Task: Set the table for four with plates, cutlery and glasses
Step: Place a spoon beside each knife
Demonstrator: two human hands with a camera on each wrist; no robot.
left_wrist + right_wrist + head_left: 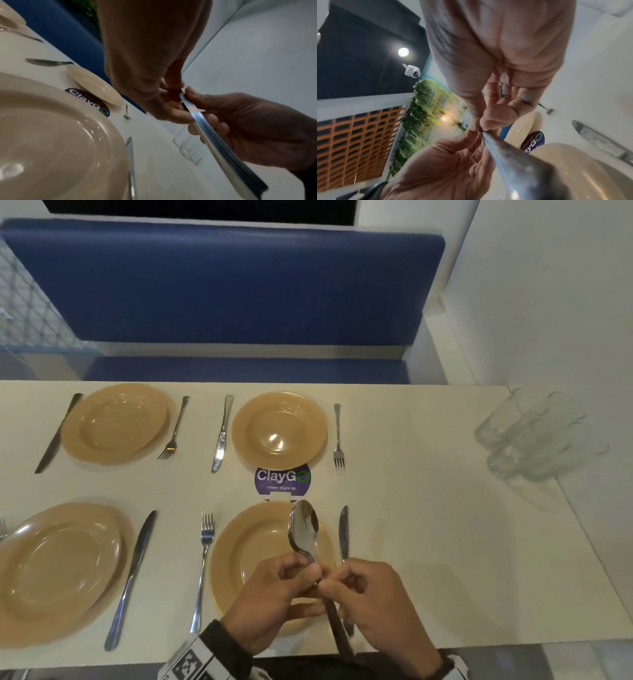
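Done: four plates (279,431), each flanked by knife and fork.
Left: spoons (303,529), glasses (534,436) unplaced.
Fingers: both hands' fingers pinch the spoons.

A padded blue booth bench (219,285) stands behind the cream table (428,508), beside a plain white wall (548,302) (evenly lit).

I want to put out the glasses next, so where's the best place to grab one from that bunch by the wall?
Take the nearest glass round its side wall, coming from the open table on its left; the wall blocks the far side. The glasses stand close together, so gripping low between them looks awkward. Both hands hold the spoons, so free one first.
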